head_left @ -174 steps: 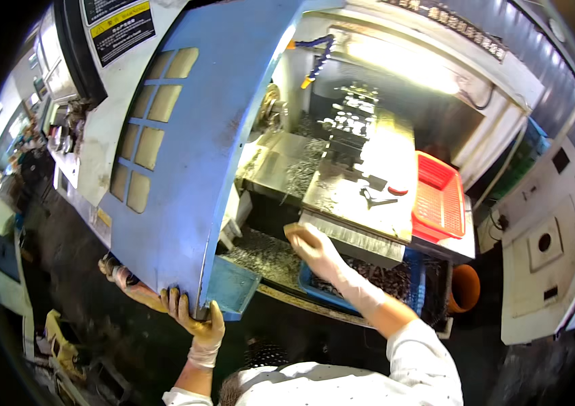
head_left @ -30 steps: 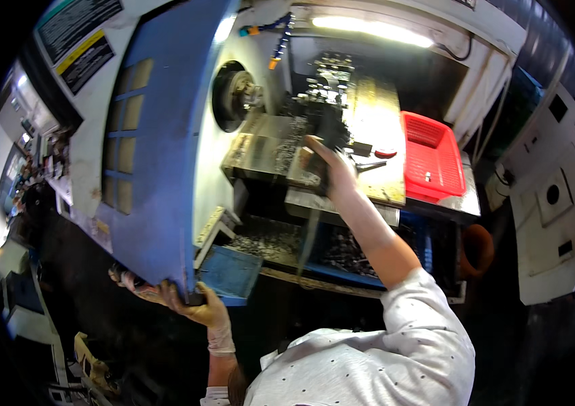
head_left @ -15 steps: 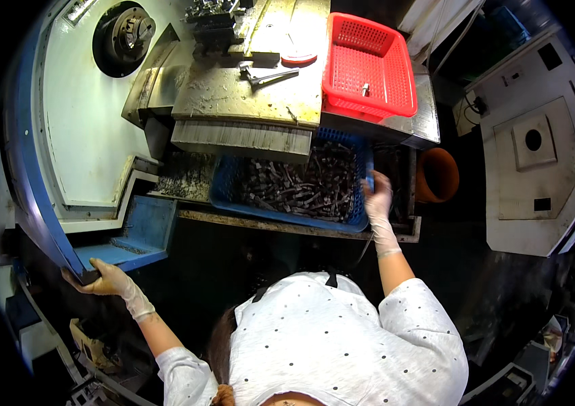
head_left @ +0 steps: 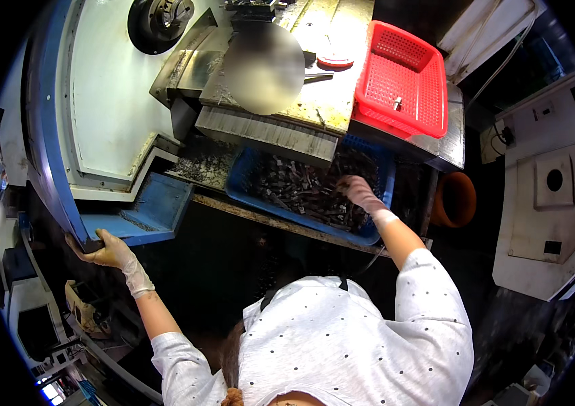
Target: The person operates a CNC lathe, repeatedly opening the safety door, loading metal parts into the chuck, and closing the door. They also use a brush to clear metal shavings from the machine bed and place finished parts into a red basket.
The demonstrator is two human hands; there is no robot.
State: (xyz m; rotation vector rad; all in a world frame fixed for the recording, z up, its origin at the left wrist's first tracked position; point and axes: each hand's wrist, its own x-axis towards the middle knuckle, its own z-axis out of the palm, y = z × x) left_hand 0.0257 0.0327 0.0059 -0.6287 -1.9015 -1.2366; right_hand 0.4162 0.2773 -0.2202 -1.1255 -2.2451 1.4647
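The person's right hand, in a pale thin glove, reaches down into the blue crate at the centre of the frame. Its fingers are curled loosely over the heap of small dark metal parts that fills the crate, touching the top of the pile; whether they have closed on a piece I cannot tell.

The left hand, in a stained yellowish glove, is at the lower left of the frame. Its fingers are wrapped narrow around the bottom corner of the blue machine door, thumb on top, gripping the edge.

Above the crate, in the upper middle, a grimy metal machine bed carries loose tools and a round red disc. A red perforated plastic basket sits at the upper right of that bed, with one small pale piece lying inside it. A round chuck shows at the top left of the frame, set in the pale inner wall. An orange-brown bucket stands just right of the crate. A pale grey cabinet with a round dark port and a small dark rectangular plate takes up the right edge of the frame.
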